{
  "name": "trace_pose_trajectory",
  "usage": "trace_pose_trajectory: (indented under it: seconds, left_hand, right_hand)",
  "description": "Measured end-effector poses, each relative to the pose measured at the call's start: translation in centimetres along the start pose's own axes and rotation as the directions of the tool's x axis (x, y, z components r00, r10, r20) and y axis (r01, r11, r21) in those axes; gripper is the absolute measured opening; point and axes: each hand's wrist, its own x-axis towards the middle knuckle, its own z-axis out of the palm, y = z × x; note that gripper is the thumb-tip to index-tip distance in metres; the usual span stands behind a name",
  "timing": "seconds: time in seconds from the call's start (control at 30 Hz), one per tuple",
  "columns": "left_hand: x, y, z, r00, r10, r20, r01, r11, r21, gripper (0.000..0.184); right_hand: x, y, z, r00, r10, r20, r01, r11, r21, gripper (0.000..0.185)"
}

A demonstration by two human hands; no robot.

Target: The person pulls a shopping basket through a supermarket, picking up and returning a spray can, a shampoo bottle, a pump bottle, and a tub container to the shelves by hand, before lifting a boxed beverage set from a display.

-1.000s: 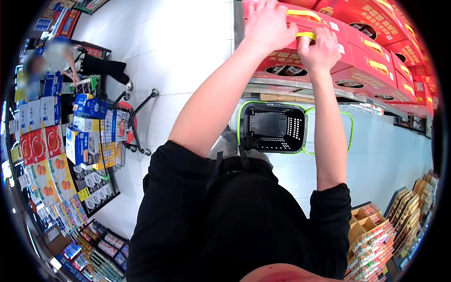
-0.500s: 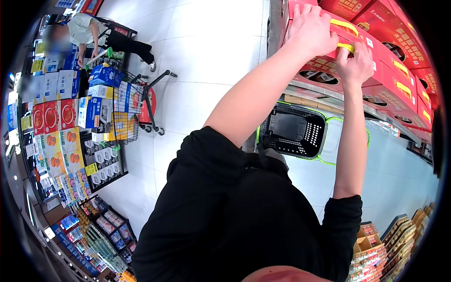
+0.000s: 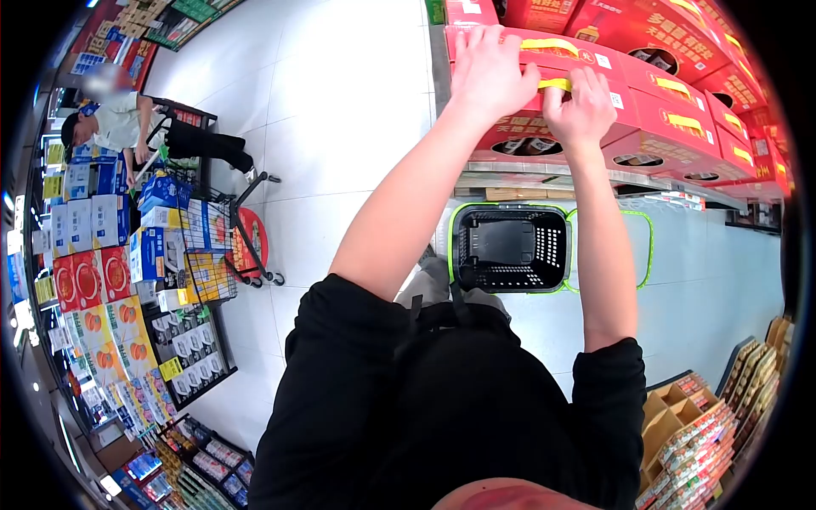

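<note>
A red carton (image 3: 544, 109) with a yellow carrying strap (image 3: 554, 84) stands in the front row of the shelf, dark round shapes showing through a cut-out in its front. My left hand (image 3: 491, 76) lies over the left part of its top, fingers stretched out and thumb reaching the strap's left end. At the strap's right end, my right hand (image 3: 581, 109) has its fingers curled closed on it; the fingertips are partly hidden.
Below the shelf edge a black basket (image 3: 510, 246) with a green rim stands on the floor by my feet. More red cartons (image 3: 667, 140) line the shelf on the right. At left a person (image 3: 127, 127) stands at a loaded shopping cart (image 3: 208, 238).
My view has shifted, so the shelf, basket and hands appear further left. Both hands stay at the same carton and strap. The person at the cart has turned their head.
</note>
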Motion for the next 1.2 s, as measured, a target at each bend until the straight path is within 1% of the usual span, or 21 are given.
trace_pose_trajectory:
  seconds: [0.1,0.13,0.23,0.27,0.3,0.37,0.43,0.57,0.7,0.73,0.83,0.87,0.97,1.07,1.17,1.2]
  left_hand:
    - [-0.1,0.1,0.2,1.000,-0.003,-0.005,0.004,1.000,0.015,0.051]
    - [0.0,-0.1,0.3,1.000,0.020,0.008,-0.020,1.000,-0.008,0.051]
    - [-0.2,0.5,-0.2,0.997,-0.048,0.068,0.047,0.999,0.007,0.050]
    - [-0.1,0.5,-0.3,0.991,-0.055,0.120,0.053,0.998,0.014,0.049]
    - [-0.5,1.1,-2.0,0.992,0.058,-0.114,-0.074,0.987,-0.140,0.035]
    - [-0.7,1.4,-2.0,0.991,0.062,-0.120,-0.073,0.993,-0.088,0.030]
    - [-0.8,1.5,-2.0,0.991,0.061,-0.122,-0.071,0.994,-0.080,0.029]
    - [-1.0,1.6,-2.2,0.993,0.057,-0.099,-0.069,0.990,-0.121,0.027]
    - [-0.9,1.7,-2.6,0.996,0.045,-0.074,-0.049,0.997,-0.055,0.028]
    - [-0.9,1.6,-2.6,0.996,0.043,-0.079,-0.047,0.997,-0.056,0.029]
    - [-1.0,1.5,-3.0,0.998,0.024,-0.061,-0.028,0.997,-0.066,0.029]
    - [-1.1,1.4,-2.7,0.996,0.027,-0.085,-0.033,0.997,-0.069,0.029]
    - [-1.2,1.3,-2.3,0.994,0.043,-0.096,-0.048,0.998,-0.049,0.028]
    - [-1.3,1.3,-2.3,0.992,0.057,-0.109,-0.063,0.996,-0.057,0.028]
    - [-1.3,1.2,-3.2,0.997,0.053,-0.050,-0.055,0.997,-0.054,0.029]
    - [-1.4,1.1,-3.3,0.995,0.077,-0.059,-0.080,0.995,-0.055,0.028]
  right_hand:
    - [-0.1,0.3,0.2,1.000,0.002,-0.001,-0.002,1.000,-0.005,0.014]
    - [-0.2,0.2,0.2,1.000,0.001,0.004,-0.001,1.000,-0.004,0.014]
    - [-0.2,0.0,0.0,0.999,0.016,0.041,-0.014,0.999,-0.049,0.012]
    - [-0.3,0.2,0.1,0.999,0.006,0.047,-0.004,0.999,-0.050,0.013]
    - [-0.5,0.5,0.3,0.998,-0.003,0.055,0.006,0.999,-0.045,0.014]
    - [-0.4,0.3,0.3,0.999,-0.031,0.011,0.031,0.999,0.023,0.012]
    - [-0.3,0.1,0.4,0.999,-0.046,-0.014,0.046,0.998,0.037,0.011]
    - [-0.7,0.8,0.8,0.999,-0.048,-0.011,0.048,0.999,0.005,0.010]
    - [-0.7,0.8,0.9,0.999,-0.022,0.038,0.023,0.999,-0.046,0.011]
    - [-0.7,1.2,1.1,0.998,-0.039,0.046,0.042,0.998,-0.056,0.011]
    - [-0.7,1.1,1.3,0.999,-0.040,0.012,0.040,0.998,-0.043,0.009]
    - [-0.7,1.2,1.3,0.999,-0.042,0.011,0.043,0.998,-0.052,0.009]
    - [-0.7,1.1,1.3,0.999,-0.033,0.006,0.033,0.999,-0.038,0.011]
    - [-0.8,1.2,1.4,0.999,-0.029,0.015,0.030,0.997,-0.064,0.013]
    - [-1.1,2.6,2.0,0.995,-0.043,0.088,0.054,0.990,-0.130,0.015]
    - [-1.1,2.7,2.1,0.993,-0.092,0.071,0.102,0.983,-0.152,0.016]
